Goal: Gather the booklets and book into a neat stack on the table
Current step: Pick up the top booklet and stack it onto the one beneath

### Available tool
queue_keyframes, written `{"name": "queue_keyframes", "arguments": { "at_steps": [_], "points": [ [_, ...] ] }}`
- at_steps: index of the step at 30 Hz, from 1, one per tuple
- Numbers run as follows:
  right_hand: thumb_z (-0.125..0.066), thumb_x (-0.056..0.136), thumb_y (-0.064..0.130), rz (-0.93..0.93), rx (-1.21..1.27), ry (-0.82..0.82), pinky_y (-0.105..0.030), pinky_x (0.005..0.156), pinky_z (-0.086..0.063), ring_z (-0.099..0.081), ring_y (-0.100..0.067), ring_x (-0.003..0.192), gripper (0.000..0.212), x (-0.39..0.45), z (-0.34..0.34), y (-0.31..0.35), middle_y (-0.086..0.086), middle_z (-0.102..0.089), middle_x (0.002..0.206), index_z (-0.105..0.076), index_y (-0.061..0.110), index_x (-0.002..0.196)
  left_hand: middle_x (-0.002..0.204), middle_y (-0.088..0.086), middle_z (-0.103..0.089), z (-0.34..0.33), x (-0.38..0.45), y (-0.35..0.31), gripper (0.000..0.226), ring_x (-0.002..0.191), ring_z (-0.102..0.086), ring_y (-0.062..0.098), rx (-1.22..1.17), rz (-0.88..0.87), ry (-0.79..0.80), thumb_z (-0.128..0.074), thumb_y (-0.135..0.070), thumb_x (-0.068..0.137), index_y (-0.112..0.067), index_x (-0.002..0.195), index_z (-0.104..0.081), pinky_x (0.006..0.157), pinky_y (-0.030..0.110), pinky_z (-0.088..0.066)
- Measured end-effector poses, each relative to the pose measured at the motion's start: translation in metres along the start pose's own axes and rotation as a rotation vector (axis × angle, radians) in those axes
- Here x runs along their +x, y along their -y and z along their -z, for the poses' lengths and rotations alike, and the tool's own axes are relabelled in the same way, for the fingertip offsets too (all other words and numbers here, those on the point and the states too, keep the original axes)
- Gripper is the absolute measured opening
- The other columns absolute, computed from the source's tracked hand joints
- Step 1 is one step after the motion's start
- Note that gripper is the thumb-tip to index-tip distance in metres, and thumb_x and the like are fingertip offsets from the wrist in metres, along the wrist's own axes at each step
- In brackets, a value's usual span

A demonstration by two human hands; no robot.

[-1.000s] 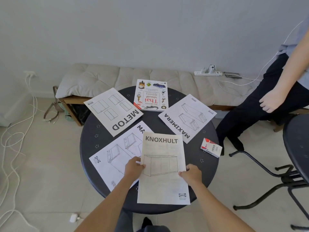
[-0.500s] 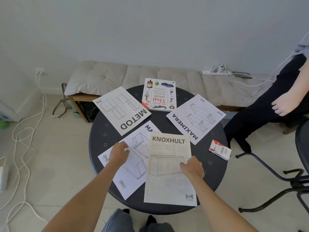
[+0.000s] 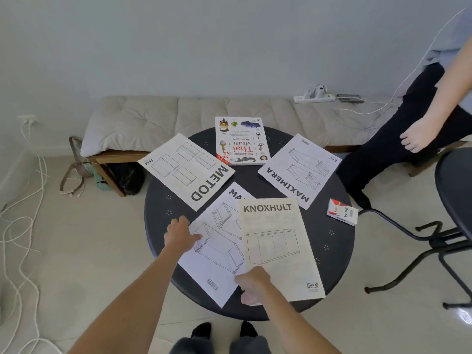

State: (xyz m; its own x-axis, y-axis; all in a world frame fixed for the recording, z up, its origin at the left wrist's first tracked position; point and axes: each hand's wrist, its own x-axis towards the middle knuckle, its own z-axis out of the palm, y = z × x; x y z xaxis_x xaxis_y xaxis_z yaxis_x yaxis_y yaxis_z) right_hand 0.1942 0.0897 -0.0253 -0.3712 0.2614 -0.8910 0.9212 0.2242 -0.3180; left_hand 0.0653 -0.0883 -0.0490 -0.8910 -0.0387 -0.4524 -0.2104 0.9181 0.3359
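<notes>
On the round dark table (image 3: 158, 226) a cream KNOXHULT booklet (image 3: 278, 249) lies nearest me, overlapping a white booklet (image 3: 217, 254) whose title is mostly hidden. A METOD booklet (image 3: 186, 171) lies at the far left and a MAXIMERA booklet (image 3: 298, 169) at the far right. The Thai visual dictionary book (image 3: 238, 140) lies at the far edge between them. My left hand (image 3: 180, 235) grips the white booklet's left edge, thumb on top. My right hand (image 3: 252, 282) is closed on the KNOXHULT booklet's lower-left corner.
A small red-and-white box (image 3: 342, 212) lies at the table's right edge. A dark metal chair (image 3: 454, 200) stands to the right. A person (image 3: 408, 111) sits on the cushioned bench (image 3: 153, 118) behind. Cables (image 3: 23, 226) trail on the floor at left.
My left hand left the KNOXHULT booklet and moved left to the white booklet's edge. My right hand slid down to the KNOXHULT booklet's lower-left corner.
</notes>
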Motion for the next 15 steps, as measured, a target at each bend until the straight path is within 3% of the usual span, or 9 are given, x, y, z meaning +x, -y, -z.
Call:
{"name": "queue_keyframes", "arguments": {
  "at_steps": [1,4,7,10,15],
  "points": [
    [-0.059,0.078,0.009,-0.003,0.048,-0.035,-0.021,0.055,-0.044,-0.058,-0.021,0.067,0.005,-0.006,-0.005,-0.001,-0.006,-0.059,0.073,-0.057,0.004,0.078,0.12,0.009,-0.052,0.001,0.001,0.003,0.063,0.107,-0.053,0.026,-0.015,-0.003,0.028,-0.074,-0.044,0.076,-0.013,0.123,-0.045,0.09,0.04,-0.051],
    [-0.057,0.079,0.001,-0.026,0.19,-0.131,-0.016,0.038,-0.031,-0.039,-0.017,0.044,0.022,-0.004,-0.01,-0.006,-0.004,-0.045,0.059,-0.045,0.008,0.062,0.119,0.009,-0.054,0.005,0.001,0.004,0.055,0.093,-0.056,0.022,-0.103,-0.005,0.105,-0.073,-0.043,0.078,-0.014,0.118,-0.05,0.075,0.03,-0.05],
    [-0.057,0.076,0.004,-0.039,0.22,-0.155,-0.019,0.041,-0.037,-0.043,-0.018,0.044,0.005,-0.007,-0.021,-0.008,-0.007,-0.053,0.063,-0.056,0.006,0.072,0.116,0.008,-0.063,0.01,-0.002,0.009,0.026,0.09,-0.062,0.024,-0.191,-0.089,0.175,-0.063,-0.031,0.089,-0.015,0.107,-0.053,0.07,0.028,-0.05],
    [-0.061,0.077,0.012,-0.017,0.212,-0.177,-0.02,0.042,-0.045,-0.056,-0.021,0.052,0.013,-0.013,-0.029,-0.008,-0.01,-0.063,0.075,-0.062,0.005,0.088,0.114,0.009,-0.067,0.022,-0.008,0.015,0.007,0.089,-0.064,0.024,-0.327,-0.173,0.235,-0.054,-0.021,0.094,-0.02,0.1,-0.05,0.076,0.031,-0.053],
    [-0.066,0.076,0.024,-0.041,0.298,-0.21,-0.024,0.048,-0.046,-0.055,-0.019,0.053,0.019,-0.018,-0.031,-0.006,-0.01,-0.065,0.076,-0.063,0.007,0.083,0.115,0.003,-0.066,0.054,-0.021,0.02,0.024,0.09,-0.069,0.022,-0.512,-0.221,0.33,-0.05,-0.016,0.096,-0.028,0.116,-0.049,0.065,0.025,-0.056]
  ]
}}
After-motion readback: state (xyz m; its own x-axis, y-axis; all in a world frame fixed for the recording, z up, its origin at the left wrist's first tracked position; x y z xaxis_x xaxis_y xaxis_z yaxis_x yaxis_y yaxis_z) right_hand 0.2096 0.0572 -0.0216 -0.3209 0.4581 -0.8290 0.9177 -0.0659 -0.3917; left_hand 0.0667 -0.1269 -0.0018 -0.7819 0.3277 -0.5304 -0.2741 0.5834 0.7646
